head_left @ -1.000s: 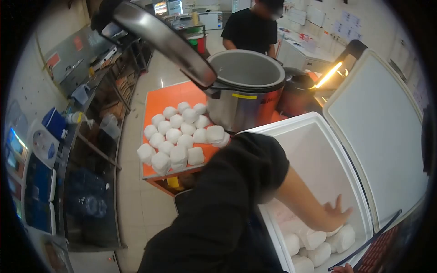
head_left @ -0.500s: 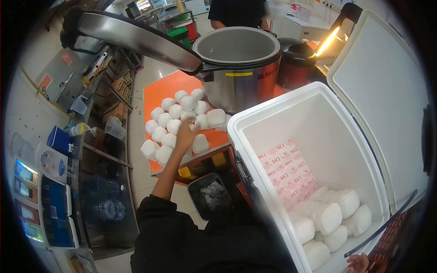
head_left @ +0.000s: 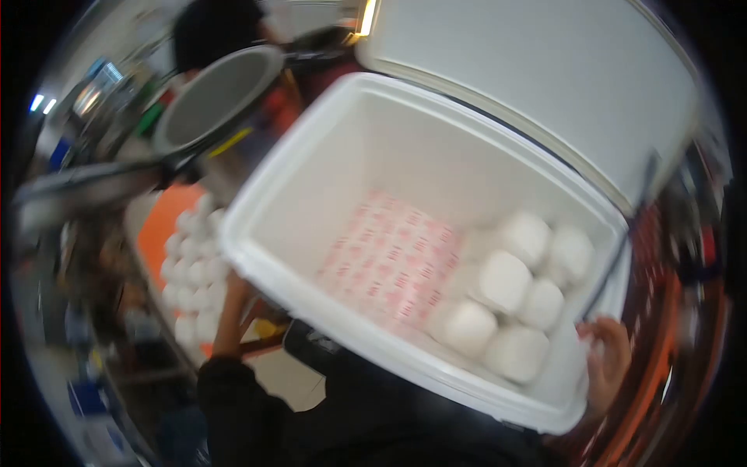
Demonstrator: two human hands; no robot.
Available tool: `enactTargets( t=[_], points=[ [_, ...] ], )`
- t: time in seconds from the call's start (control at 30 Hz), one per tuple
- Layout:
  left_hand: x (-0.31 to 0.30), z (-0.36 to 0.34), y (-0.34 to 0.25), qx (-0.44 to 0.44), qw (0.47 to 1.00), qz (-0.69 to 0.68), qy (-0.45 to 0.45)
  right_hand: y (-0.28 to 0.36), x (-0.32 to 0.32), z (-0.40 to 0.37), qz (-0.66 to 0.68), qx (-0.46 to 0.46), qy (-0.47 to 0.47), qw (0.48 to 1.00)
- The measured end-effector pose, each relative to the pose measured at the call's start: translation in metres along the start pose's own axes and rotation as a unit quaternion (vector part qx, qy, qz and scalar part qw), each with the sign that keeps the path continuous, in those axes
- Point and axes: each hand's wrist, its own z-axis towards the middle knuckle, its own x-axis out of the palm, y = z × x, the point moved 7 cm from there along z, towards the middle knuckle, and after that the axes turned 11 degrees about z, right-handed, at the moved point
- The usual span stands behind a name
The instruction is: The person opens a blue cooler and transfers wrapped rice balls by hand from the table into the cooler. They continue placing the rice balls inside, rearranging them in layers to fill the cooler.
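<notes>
My left hand (head_left: 240, 294) is at the edge of the orange table, partly hidden behind the white cooler box (head_left: 342, 317) and blurred; its fingers cannot be made out. Several white rounded bundles (head_left: 191, 272) sit crowded on the table beside it. My right hand (head_left: 608, 359) is at the cooler's near right corner, fingers apart and a little bent, with nothing seen in them. A dark strap (head_left: 622, 257) runs down close to its fingertips. Inside the cooler, more white bundles (head_left: 504, 282) are stacked at the right end, beside a pink-and-white printed sheet (head_left: 389, 261) on the floor.
The cooler's lid (head_left: 529, 70) stands open at the far side. A large rice cooker (head_left: 226, 97) with its lid (head_left: 85, 191) swung open is on the orange table (head_left: 167, 214). A person in black (head_left: 214, 35) is behind it. Red crates (head_left: 654, 381) lie at the right.
My view has swung right, so the cooler fills the middle. My left hand has left the bundles and moved toward the cooler's side. More of my right hand shows at the corner.
</notes>
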Motion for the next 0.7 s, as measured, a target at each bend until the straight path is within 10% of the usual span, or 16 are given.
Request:
enactTargets(
  t=[0.1, 0.23, 0.33, 0.4, 0.47, 0.6, 0.7],
  points=[
    [-0.008, -0.004, 0.011, -0.075, 0.929, -0.359, 0.053, 0.015, 0.005, 0.009, -0.014, 0.0, 0.046, 0.999],
    [-0.088, -0.027, 0.066, -0.203, 0.65, -0.733, 0.013, 0.018, 0.001, 0.011, 0.002, -0.018, 0.082, 0.996],
    [-0.253, -0.022, 0.068, 0.002, 0.481, -0.876, -0.039, 0.014, -0.002, 0.009, 0.042, -0.015, 0.065, 0.997],
    [-0.378, -0.017, 0.013, 0.236, 0.378, -0.891, 0.086, 0.013, -0.002, 0.011, 0.039, -0.025, 0.068, 0.997],
    [-0.404, -0.01, -0.007, 0.203, 0.875, -0.437, -0.048, 0.014, -0.003, 0.01, 0.046, -0.043, 0.067, 0.996],
    [-0.438, 0.003, -0.155, 0.275, 0.575, -0.65, 0.414, 0.014, -0.006, 0.008, 0.081, -0.05, 0.063, 0.993],
    [-0.426, -0.02, -0.228, 0.357, 0.586, -0.469, 0.556, 0.015, -0.006, 0.008, 0.056, -0.023, 0.07, 0.996]
  ],
)
